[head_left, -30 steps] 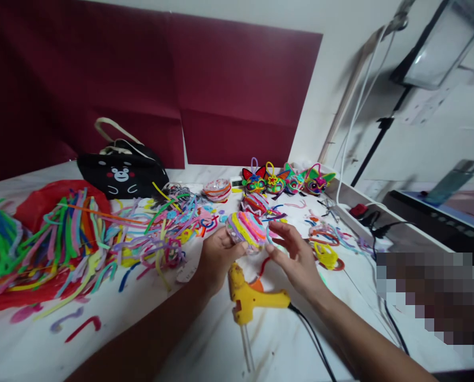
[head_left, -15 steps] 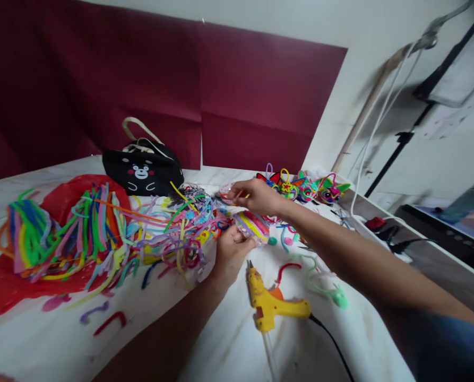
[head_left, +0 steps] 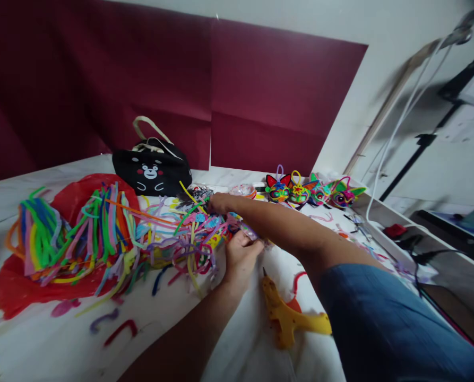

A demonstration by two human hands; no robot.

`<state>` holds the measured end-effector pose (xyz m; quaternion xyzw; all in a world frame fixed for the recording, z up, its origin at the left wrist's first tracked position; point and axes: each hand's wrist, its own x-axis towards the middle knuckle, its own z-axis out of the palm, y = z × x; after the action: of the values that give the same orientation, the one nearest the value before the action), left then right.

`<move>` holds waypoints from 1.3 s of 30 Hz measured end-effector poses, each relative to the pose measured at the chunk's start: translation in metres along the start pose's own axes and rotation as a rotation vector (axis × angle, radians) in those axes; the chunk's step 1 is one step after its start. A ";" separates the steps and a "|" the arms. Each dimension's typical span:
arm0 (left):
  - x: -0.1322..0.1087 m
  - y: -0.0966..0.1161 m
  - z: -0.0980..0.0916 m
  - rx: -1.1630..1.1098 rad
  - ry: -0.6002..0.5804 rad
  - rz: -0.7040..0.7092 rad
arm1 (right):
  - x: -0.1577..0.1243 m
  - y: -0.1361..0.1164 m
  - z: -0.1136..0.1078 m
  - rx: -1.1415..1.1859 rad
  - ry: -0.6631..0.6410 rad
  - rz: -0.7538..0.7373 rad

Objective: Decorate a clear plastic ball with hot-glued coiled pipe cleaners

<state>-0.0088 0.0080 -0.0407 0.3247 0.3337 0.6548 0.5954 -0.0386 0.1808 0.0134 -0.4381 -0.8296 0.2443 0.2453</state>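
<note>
My left hand (head_left: 242, 252) is closed around a colourful striped pipe-cleaner piece (head_left: 251, 232), which is mostly hidden behind my right forearm. My right hand (head_left: 220, 203) reaches across to the back of a tangled heap of pipe cleaners (head_left: 197, 233); its fingers are hidden, so their hold does not show. Below my left hand a yellow glue gun (head_left: 278, 313) lies on the white table, its nozzle pointing away and its handle partly behind my right sleeve. A red pipe-cleaner bit (head_left: 296, 281) is beside it.
Bundled pipe cleaners (head_left: 101, 228) lie on a red plastic bag (head_left: 67, 289) at left. A black bear-face bag (head_left: 153, 170) stands at the back. Several finished animal-face ornaments (head_left: 299, 193) line the back right, near a clear round container (head_left: 242, 191) and a white tray edge (head_left: 384, 217).
My right hand has moved left from above the striped piece to the heap, its forearm now covering much of that piece. My left hand keeps its grip. The view has shifted slightly.
</note>
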 end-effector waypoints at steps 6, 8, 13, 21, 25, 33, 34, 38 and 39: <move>0.000 0.001 -0.001 0.019 0.008 -0.001 | 0.005 0.003 -0.038 -0.197 -0.128 -0.037; -0.001 0.000 -0.001 0.024 -0.011 0.002 | 0.002 0.003 -0.052 -0.199 -0.076 -0.074; -0.001 0.000 -0.002 0.041 -0.028 0.007 | -0.011 0.005 -0.073 -0.101 0.148 -0.132; -0.002 0.000 -0.002 0.075 -0.049 0.012 | -0.030 0.020 -0.094 0.201 0.292 -0.070; -0.001 0.000 -0.002 0.073 -0.043 0.005 | -0.051 0.026 -0.102 0.325 0.327 -0.026; 0.001 0.000 -0.003 0.055 -0.037 -0.004 | -0.098 0.049 -0.120 0.376 0.381 0.069; 0.001 0.000 -0.003 0.054 -0.035 -0.008 | -0.102 0.054 -0.121 0.360 0.367 0.081; 0.000 -0.002 -0.004 0.070 -0.081 -0.007 | -0.116 0.072 -0.117 0.261 0.215 0.125; 0.000 -0.002 -0.004 0.076 -0.096 -0.004 | -0.117 0.074 -0.114 0.235 0.170 0.128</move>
<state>-0.0111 0.0077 -0.0449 0.3775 0.3301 0.6241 0.5992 0.1355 0.1404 0.0314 -0.4776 -0.7417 0.3171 0.3483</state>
